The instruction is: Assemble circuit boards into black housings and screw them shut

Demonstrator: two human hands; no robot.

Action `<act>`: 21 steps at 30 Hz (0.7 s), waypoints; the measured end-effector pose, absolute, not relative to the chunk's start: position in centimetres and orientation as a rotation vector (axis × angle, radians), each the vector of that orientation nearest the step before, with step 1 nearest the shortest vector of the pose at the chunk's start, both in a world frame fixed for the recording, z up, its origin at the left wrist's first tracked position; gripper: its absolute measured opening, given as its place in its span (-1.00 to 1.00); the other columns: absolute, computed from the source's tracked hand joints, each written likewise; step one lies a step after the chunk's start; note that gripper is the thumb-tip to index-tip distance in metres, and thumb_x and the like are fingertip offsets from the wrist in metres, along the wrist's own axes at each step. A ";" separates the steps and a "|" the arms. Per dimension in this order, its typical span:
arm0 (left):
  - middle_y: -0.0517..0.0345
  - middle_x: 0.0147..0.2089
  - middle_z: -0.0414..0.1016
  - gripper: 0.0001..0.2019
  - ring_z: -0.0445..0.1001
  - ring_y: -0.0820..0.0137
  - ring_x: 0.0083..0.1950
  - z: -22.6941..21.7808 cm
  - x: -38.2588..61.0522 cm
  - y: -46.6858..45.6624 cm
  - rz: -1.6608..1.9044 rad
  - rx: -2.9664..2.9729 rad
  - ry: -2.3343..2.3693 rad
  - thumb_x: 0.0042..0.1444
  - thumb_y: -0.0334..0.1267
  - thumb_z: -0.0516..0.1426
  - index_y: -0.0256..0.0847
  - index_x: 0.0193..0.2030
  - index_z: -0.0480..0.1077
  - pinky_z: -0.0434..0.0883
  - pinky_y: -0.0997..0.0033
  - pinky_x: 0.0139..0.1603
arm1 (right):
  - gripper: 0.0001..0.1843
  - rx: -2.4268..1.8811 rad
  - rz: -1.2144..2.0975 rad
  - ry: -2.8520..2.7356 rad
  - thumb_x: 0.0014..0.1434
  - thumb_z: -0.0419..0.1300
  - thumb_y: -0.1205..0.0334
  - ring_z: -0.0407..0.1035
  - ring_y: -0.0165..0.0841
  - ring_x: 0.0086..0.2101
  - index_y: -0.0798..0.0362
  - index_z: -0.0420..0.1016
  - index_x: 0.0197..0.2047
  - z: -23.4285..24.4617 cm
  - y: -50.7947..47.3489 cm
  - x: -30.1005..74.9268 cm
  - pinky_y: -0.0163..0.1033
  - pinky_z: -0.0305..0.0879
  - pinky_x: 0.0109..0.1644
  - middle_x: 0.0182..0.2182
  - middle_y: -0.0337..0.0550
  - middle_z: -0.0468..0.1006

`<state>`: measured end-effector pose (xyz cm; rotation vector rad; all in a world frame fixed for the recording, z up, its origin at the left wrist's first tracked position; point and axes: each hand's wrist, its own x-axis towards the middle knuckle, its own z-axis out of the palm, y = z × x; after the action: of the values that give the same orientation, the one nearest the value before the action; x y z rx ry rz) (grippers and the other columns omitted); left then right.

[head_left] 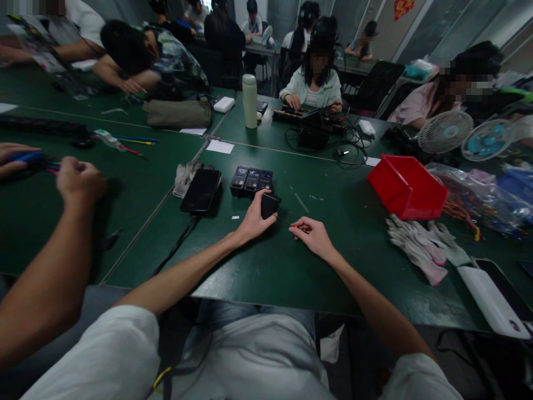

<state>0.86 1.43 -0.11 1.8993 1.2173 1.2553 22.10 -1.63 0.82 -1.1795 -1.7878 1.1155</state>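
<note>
My left hand (255,219) is closed around a small black box-shaped device (269,204) resting on the green table (291,266). A few centimetres to its right, my right hand (313,234) pinches a thin tool with an orange tip (293,226), which points toward the device. Just behind my left hand sits a row of black modules with small screens (251,180). A black phone (201,190) lies to their left with a cable running from it toward the table's front edge.
A red bin (406,186) stands at right, with white gloves (420,244) before it and bags of coloured wires (478,200) beyond. A co-worker's forearm and fist (79,180) reach in from the left. A white bottle (250,101), fans (445,131) and seated people fill the back.
</note>
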 end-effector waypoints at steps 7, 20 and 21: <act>0.11 -0.06 0.32 -0.41 0.36 0.39 -0.16 -0.2 0.8 1.6 1.267 1.871 1.254 0.00 -0.29 0.17 -0.12 0.18 0.06 0.35 0.32 -0.07 | -0.62 -1.210 1.418 -1.587 0.02 0.29 0.00 0.32 -0.47 -0.58 0.12 0.46 -0.21 1.7 -1.0 22.8 -0.37 0.17 -0.54 -0.44 -0.08 0.61; 0.12 -0.10 0.31 -0.42 0.35 0.38 -0.17 -0.4 1.0 1.4 1.285 1.889 1.262 0.02 -0.29 0.16 -0.12 0.18 0.05 0.35 0.33 -0.08 | -0.66 -1.199 1.316 -1.673 0.02 0.30 0.01 0.32 -0.47 -0.57 0.13 0.53 -0.29 2.0 -0.9 23.1 -0.38 0.20 -0.55 -0.54 -0.20 0.49; 0.11 -0.09 0.31 -0.42 0.35 0.38 -0.16 -0.4 1.0 1.4 1.289 1.889 1.267 0.02 -0.29 0.16 -0.13 0.18 0.05 0.35 0.32 -0.07 | -0.67 -1.185 1.278 -1.690 0.02 0.31 0.02 0.37 -0.43 -0.52 0.13 0.53 -0.30 2.0 -1.0 23.0 -0.35 0.28 -0.50 -0.50 -0.17 0.51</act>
<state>1.01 1.35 -0.39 1.8894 1.2673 1.2891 23.01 -1.00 2.04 -1.1845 -1.6896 1.2777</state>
